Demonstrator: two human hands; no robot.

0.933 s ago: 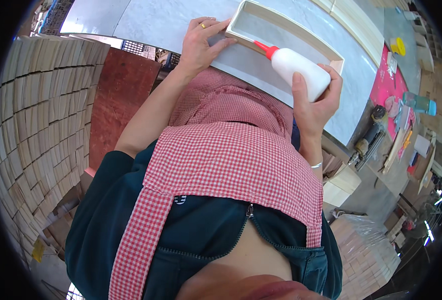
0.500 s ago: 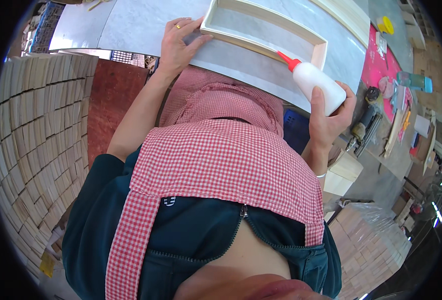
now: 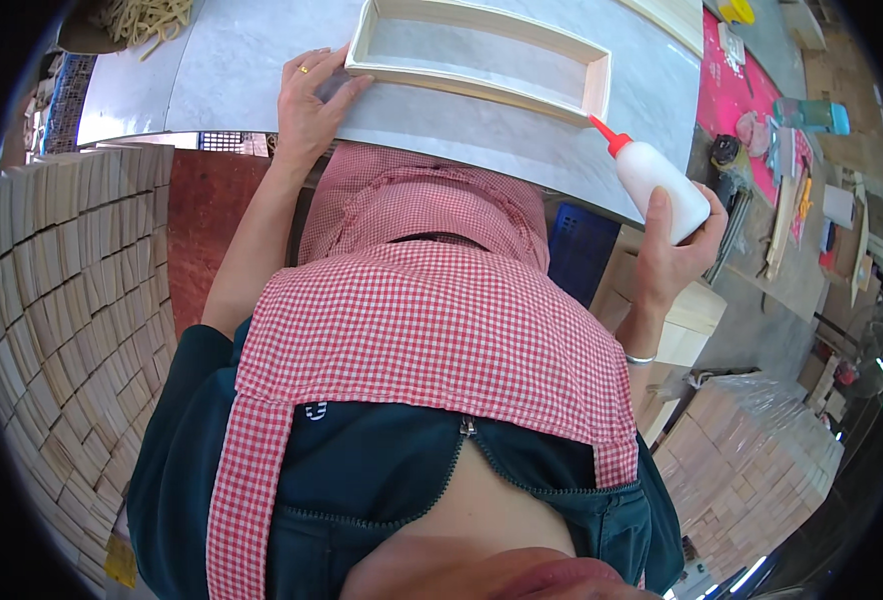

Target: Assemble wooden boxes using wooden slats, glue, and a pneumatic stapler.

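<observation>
Red-and-white checked cloth, the apron point(image 3: 432, 330), fills the middle of the view, and just beyond it at right of centre the right hand point(image 3: 680, 255) wraps a white squeeze bottle point(image 3: 665, 188), thumb on the near side and fingers curled around the far side, pressed against the plastic. The bottle tilts so that its red nozzle point(image 3: 612, 139) points to the upper left, the tip at the near right corner of a pale wooden frame point(image 3: 477, 91) at upper centre; whether the tip touches wood I cannot tell. A light, even squeeze with the tip close to the joint would probably lay less excess than a hard press, and resting the wrist low should steady it. Farther up and to the left, the left hand point(image 3: 307, 108) sets thumb and forefinger, spread apart, around the near left corner; whether they pinch or merely brace it is unclear. Light pressure there seems wise, since pushing could rack the thin walls out of square. Beneath lies the grey marbled tabletop point(image 3: 252, 70), and at the far upper left sits a heap of loose pale strips point(image 3: 152, 18), best left clear of the nozzle
</observation>
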